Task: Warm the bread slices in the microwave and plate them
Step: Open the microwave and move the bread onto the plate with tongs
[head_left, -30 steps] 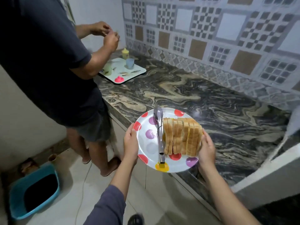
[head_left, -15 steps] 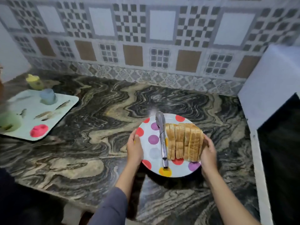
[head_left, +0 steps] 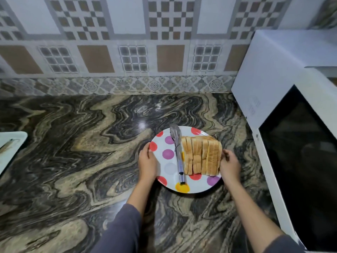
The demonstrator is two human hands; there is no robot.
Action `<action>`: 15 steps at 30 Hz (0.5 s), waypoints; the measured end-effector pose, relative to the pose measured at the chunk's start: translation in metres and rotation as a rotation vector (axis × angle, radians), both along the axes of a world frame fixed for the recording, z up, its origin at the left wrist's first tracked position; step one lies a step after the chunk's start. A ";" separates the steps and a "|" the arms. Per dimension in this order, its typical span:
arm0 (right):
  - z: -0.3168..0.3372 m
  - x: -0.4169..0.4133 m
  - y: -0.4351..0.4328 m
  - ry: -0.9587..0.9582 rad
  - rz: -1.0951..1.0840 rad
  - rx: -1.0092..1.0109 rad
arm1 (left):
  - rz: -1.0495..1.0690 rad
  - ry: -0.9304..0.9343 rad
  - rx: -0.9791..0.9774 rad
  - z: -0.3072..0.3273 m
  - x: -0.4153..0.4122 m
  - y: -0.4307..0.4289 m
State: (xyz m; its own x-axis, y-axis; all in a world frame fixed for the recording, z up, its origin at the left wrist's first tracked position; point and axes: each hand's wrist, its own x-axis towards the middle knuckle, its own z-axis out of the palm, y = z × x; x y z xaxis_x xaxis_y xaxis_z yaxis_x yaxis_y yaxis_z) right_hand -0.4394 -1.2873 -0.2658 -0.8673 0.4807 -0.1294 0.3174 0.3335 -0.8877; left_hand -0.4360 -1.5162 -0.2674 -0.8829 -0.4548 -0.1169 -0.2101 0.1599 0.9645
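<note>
The polka-dot plate (head_left: pixel 168 168) sits on the marbled bench (head_left: pixel 73 152), just left of the white microwave (head_left: pixel 284 110). The left hand (head_left: pixel 147 166) curls over its left rim; the right hand (head_left: pixel 230 166) cups the right rim beside the upright bread slices (head_left: pixel 201 157). Metal tongs (head_left: pixel 178 154) lie left of the bread. I judge a level, steady plate matters, since the upright slices could topple.

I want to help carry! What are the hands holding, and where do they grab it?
Both hands hold the polka-dot plate by its rim: left hand on the left edge, right hand on the right edge.
</note>
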 end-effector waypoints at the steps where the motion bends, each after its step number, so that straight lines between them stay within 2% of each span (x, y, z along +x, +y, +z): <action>1: -0.001 0.000 0.000 -0.004 -0.002 0.019 | -0.001 -0.010 -0.034 -0.002 -0.002 0.000; 12: 0.005 0.008 -0.001 -0.038 0.011 0.166 | -0.007 -0.051 -0.237 -0.001 0.002 0.001; 15: 0.006 0.010 0.001 -0.054 0.030 0.209 | -0.004 -0.056 -0.242 0.002 0.004 0.002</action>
